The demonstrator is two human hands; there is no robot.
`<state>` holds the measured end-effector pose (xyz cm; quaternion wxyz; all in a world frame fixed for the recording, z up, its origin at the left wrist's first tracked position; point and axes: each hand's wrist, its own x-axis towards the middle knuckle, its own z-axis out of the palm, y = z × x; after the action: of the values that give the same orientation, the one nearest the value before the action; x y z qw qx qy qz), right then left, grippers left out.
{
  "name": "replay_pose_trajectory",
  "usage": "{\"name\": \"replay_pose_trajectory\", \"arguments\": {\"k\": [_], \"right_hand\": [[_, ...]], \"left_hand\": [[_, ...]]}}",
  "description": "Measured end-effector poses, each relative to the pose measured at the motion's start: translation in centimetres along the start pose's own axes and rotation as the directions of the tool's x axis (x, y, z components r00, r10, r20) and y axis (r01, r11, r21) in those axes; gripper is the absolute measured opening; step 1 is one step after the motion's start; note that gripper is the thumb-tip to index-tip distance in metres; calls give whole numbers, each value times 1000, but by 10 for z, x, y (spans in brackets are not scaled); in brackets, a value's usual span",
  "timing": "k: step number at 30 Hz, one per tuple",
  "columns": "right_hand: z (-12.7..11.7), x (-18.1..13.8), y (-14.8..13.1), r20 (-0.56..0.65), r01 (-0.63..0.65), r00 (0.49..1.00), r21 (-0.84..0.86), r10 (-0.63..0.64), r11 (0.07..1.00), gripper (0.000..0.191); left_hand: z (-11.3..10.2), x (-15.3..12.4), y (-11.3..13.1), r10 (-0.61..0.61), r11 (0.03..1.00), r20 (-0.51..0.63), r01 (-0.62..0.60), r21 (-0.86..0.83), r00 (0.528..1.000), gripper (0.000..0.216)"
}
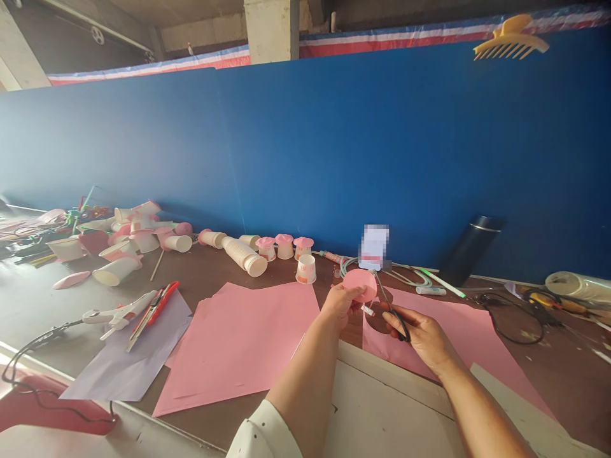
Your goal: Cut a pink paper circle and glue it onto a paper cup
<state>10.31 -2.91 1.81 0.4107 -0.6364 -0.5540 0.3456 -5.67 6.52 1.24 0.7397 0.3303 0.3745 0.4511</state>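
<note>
My left hand (344,304) pinches a round pink paper disc (360,284) and holds it above the table. In my right hand (417,331) is a pair of scissors (400,318) with dark handles, its blades pointing up toward the disc's right edge. Whether the blades touch the paper I cannot tell. Beneath my right hand lies a pink sheet (449,318) with a rounded cut-out on its left side. A stack of pink paper (243,337) spreads on the table to the left of my left hand.
Paper cups with pink tops (284,246) stand by the blue partition (305,146), near nested cups (241,254). Leftward are a hot glue gun (119,315), a red utility knife (153,313) and a cup pile (138,235). A dark bottle (470,251) stands at the right.
</note>
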Motion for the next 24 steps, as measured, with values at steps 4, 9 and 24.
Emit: {"name": "replay_pose_trajectory", "arguments": {"k": [4, 9, 24], "right_hand": [[0, -2, -3, 19, 2, 1000, 13, -2, 1000, 48], [1, -3, -3, 42, 6, 999, 50, -8, 999, 45], [-1, -2, -2, 31, -1, 1000, 59, -1, 998, 51]], "left_hand": [[-1, 1, -1, 4, 1000, 16, -4, -24, 1000, 46], [-2, 1, -1, 2, 1000, 11, -1, -18, 1000, 47], [-4, 0, 1, 29, 999, 51, -31, 42, 998, 44]]}}
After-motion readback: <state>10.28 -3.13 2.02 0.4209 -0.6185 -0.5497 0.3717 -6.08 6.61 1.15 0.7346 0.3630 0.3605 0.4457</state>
